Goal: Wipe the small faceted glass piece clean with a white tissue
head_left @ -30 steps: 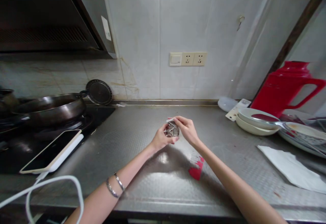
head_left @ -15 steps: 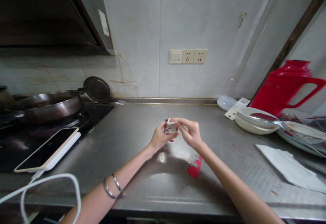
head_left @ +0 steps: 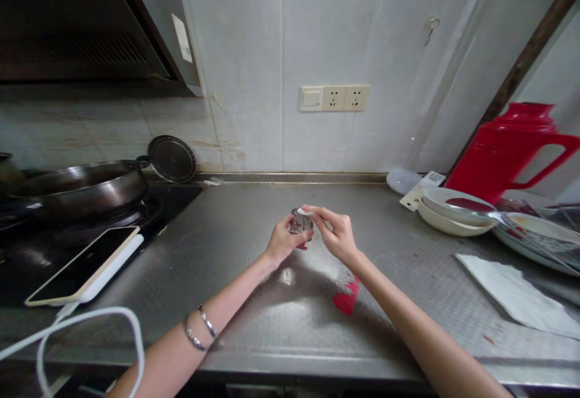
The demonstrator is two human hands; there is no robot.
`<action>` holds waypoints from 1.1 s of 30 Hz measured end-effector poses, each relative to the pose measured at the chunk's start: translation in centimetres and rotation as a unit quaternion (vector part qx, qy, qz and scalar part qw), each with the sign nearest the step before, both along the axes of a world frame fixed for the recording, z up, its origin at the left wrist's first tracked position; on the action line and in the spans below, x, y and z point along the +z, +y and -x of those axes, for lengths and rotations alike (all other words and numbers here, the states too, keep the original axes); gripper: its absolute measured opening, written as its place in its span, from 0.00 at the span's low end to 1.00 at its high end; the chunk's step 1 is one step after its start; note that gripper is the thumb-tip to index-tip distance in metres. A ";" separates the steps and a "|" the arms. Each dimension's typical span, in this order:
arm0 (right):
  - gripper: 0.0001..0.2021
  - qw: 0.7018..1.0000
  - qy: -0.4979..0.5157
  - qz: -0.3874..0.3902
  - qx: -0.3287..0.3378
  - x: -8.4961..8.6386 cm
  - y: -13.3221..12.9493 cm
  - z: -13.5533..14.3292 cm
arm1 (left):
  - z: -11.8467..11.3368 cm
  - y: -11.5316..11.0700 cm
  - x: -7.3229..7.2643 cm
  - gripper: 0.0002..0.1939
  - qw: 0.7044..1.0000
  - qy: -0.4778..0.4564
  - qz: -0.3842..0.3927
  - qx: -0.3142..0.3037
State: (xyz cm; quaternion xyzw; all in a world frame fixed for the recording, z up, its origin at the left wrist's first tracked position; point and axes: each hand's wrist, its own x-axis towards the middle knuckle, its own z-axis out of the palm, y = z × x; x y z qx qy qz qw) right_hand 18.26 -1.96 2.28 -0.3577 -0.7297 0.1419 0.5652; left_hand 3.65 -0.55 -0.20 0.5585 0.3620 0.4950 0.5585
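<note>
Above the middle of the steel counter, my left hand (head_left: pixel 286 242) is closed around a small clear glass jar (head_left: pixel 301 224), its fingers wrapped about the side. My right hand (head_left: pixel 334 230) pinches a small piece of white tissue (head_left: pixel 304 211) at the jar's rim, on the upper right side. The fingertips of the right hand touch the jar's top edge. Whether anything is inside the jar cannot be made out. Below the hands, a red heart-shaped patch (head_left: pixel 345 301) lies on the counter.
A pan (head_left: pixel 86 186) sits on the black stove at left, with a phone (head_left: pixel 84 265) and white cable in front. At right are stacked bowls (head_left: pixel 453 220), a red thermos (head_left: pixel 502 156) and a folded white paper (head_left: pixel 516 292). Sockets (head_left: pixel 334 98) are on the wall.
The jar has tilted slightly and shifted a little to the left with both hands. The tissue piece shows less at the rim.
</note>
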 end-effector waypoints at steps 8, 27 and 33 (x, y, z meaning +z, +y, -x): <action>0.13 0.999 -0.044 -0.009 -0.020 -0.4 0.7 0.1 | -0.3 0.2 -0.4 0.23 0.998 0.058 -0.014 -0.003; 0.13 0.994 0.086 0.060 0.015 -0.1 0.9 -0.2 | 0.1 -0.3 0.7 0.22 0.999 0.009 0.020 -0.039; 0.13 0.997 0.070 0.005 -0.007 -0.9 -0.5 1.2 | 0.4 0.1 0.7 0.23 0.997 -0.055 0.053 -0.029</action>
